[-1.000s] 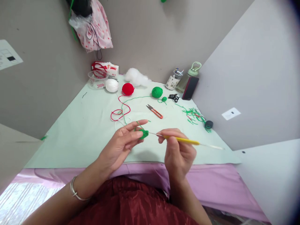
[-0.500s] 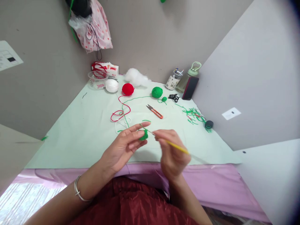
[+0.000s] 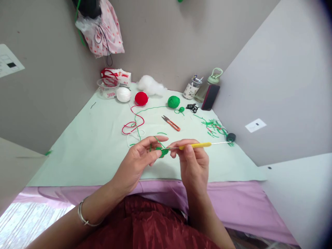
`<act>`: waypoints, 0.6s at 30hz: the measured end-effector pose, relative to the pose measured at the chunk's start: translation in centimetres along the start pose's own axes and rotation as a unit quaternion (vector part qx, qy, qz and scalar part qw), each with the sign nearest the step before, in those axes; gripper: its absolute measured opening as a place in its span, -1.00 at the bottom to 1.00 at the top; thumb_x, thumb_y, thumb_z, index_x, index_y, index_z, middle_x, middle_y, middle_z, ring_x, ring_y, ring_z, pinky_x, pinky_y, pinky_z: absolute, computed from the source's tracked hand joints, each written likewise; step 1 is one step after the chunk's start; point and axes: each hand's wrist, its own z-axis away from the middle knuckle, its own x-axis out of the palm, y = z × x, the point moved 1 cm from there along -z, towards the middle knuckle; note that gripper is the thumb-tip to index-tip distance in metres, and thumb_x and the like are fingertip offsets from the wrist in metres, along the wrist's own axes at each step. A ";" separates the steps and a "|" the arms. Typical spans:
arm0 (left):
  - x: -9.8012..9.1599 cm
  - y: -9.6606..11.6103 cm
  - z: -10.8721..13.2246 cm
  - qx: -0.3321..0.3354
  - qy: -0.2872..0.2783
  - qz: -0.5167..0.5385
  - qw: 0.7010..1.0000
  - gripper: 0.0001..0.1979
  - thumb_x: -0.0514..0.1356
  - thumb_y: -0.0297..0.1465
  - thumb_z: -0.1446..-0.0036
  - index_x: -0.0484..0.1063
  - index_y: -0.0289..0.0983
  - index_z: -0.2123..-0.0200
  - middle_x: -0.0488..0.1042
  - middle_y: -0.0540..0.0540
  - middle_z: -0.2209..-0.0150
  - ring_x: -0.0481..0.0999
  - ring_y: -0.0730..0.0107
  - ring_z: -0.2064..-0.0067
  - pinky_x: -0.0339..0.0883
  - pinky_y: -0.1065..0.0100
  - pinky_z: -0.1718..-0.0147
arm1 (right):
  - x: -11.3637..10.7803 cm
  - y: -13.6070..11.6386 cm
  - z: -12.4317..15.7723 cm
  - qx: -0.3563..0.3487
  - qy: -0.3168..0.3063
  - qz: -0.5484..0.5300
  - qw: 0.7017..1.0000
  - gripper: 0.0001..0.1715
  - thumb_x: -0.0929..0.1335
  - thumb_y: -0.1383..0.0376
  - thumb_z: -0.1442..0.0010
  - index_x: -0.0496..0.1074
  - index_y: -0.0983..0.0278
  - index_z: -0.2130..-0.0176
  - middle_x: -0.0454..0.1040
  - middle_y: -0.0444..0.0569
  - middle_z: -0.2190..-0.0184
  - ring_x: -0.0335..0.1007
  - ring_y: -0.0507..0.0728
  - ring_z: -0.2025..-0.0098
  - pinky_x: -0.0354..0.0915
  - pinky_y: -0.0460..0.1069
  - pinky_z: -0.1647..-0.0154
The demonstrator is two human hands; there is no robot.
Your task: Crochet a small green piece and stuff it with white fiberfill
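Observation:
Between the thumb and fingers of my left hand [image 3: 140, 157] is a small green crochet piece [image 3: 164, 152], partly hidden by the thumb. Green yarn passes over the raised index finger and trails back to the green yarn ball [image 3: 173, 102]. My right hand [image 3: 195, 162] grips a crochet hook [image 3: 197, 145] by its yellow handle, held almost level. One metal end of the hook reaches the crochet piece; the other points right. Whether the tip is inside a stitch I cannot tell.
Orange thread snips [image 3: 171, 123] lie beyond my hands. Behind are a red yarn ball [image 3: 141, 99], a white yarn ball [image 3: 123, 94] and white stuffing [image 3: 150, 85]. Yarn scraps [image 3: 214, 127], black tape [image 3: 230, 137], a phone [image 3: 210, 97] and a bottle [image 3: 207, 88] stand or lie right.
My right hand has turned, swinging the hook from a downward slant to nearly level. The crochet piece has tilted in my left hand, and its fingers have shifted slightly.

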 end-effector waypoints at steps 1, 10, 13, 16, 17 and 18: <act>-0.1 -0.1 0.0 0.001 -0.001 -0.007 1.000 -0.71 0.39 -0.32 -0.22 0.67 -0.09 -0.01 0.45 -0.03 0.22 0.34 0.36 0.19 0.19 0.38 0.29 | 0.0 -0.1 0.0 -0.006 -0.001 0.000 1.000 -0.74 0.32 0.21 -0.49 0.59 0.20 0.15 0.67 -0.04 0.27 0.54 0.07 0.35 0.49 0.02 0.29; -0.1 0.0 0.4 0.104 0.049 -0.141 0.983 -0.74 0.35 -0.39 -0.25 0.67 -0.10 0.00 0.46 0.00 0.25 0.31 0.41 0.29 0.25 0.35 0.18 | -0.1 -1.5 1.0 -0.168 -0.064 0.230 0.957 -0.65 0.27 0.42 -0.47 0.56 0.10 -0.06 0.66 -0.06 0.19 0.59 0.11 0.24 0.52 0.06 0.19; 0.4 -0.2 0.5 0.113 0.075 -0.140 0.981 -0.71 0.38 -0.40 -0.22 0.66 -0.09 -0.01 0.49 0.02 0.22 0.29 0.47 0.34 0.28 0.37 0.17 | 0.0 -0.4 1.3 -0.262 -0.084 0.317 0.908 -0.58 0.32 0.45 -0.41 0.52 0.09 -0.15 0.66 0.01 0.15 0.60 0.16 0.15 0.55 0.09 0.16; 0.6 -0.4 0.2 0.023 0.047 -0.013 0.999 -0.58 0.44 -0.32 -0.17 0.61 -0.09 -0.11 0.48 0.03 0.26 0.33 0.49 0.33 0.30 0.41 0.20 | 0.2 0.5 1.7 -0.324 -0.051 0.380 0.865 -0.56 0.39 0.43 -0.37 0.56 0.03 -0.14 0.66 0.04 0.09 0.60 0.20 0.08 0.55 0.11 0.16; 0.5 -0.4 0.1 -0.019 0.030 0.039 0.999 -0.54 0.46 -0.30 -0.15 0.61 -0.11 -0.13 0.46 0.05 0.31 0.32 0.51 0.36 0.31 0.41 0.21 | 0.2 0.6 1.7 -0.316 -0.040 0.373 0.871 -0.58 0.39 0.42 -0.37 0.58 0.02 -0.12 0.65 0.03 0.08 0.61 0.21 0.08 0.55 0.12 0.17; 0.4 -0.3 -0.1 -0.056 0.015 0.081 0.995 -0.53 0.48 -0.29 -0.12 0.61 -0.13 -0.12 0.44 0.06 0.34 0.28 0.56 0.41 0.32 0.41 0.20 | 0.2 0.5 1.6 -0.291 -0.028 0.350 0.890 -0.61 0.38 0.41 -0.39 0.60 0.02 -0.09 0.65 0.03 0.10 0.61 0.20 0.11 0.55 0.12 0.18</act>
